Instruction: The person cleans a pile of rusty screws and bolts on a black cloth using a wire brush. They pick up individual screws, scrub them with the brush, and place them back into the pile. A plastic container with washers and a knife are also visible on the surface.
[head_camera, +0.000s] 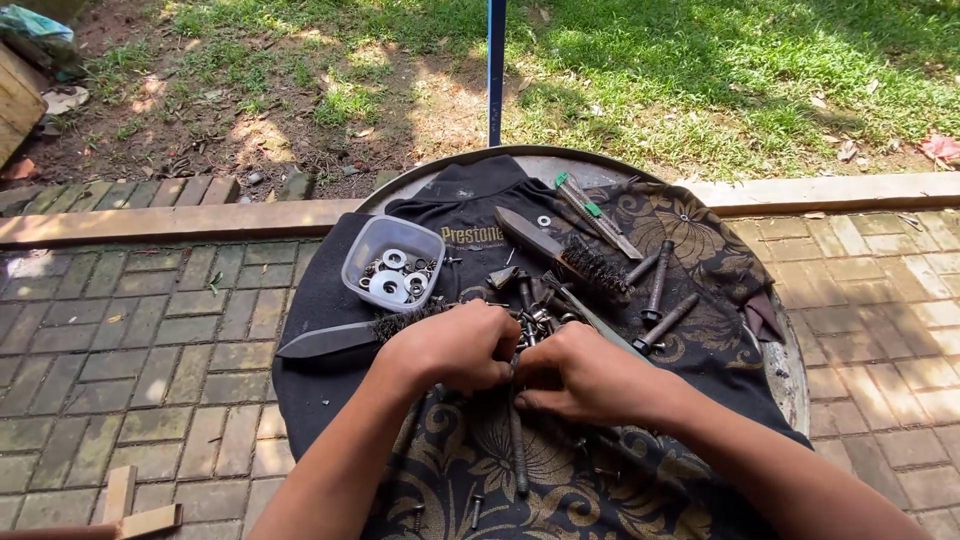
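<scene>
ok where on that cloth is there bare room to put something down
Bare cloth lies left of the left hand, below the wire brush and the tub. A small patch sits at the cloth's far edge, left of the file. It is crowded around both hands and the right hand: loose bolts and a second brush.

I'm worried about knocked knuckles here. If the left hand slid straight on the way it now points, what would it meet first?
Most likely the right hand: the left hand points across at it, fingers nearly touching over the long bolt. Depth is unclear.
</scene>
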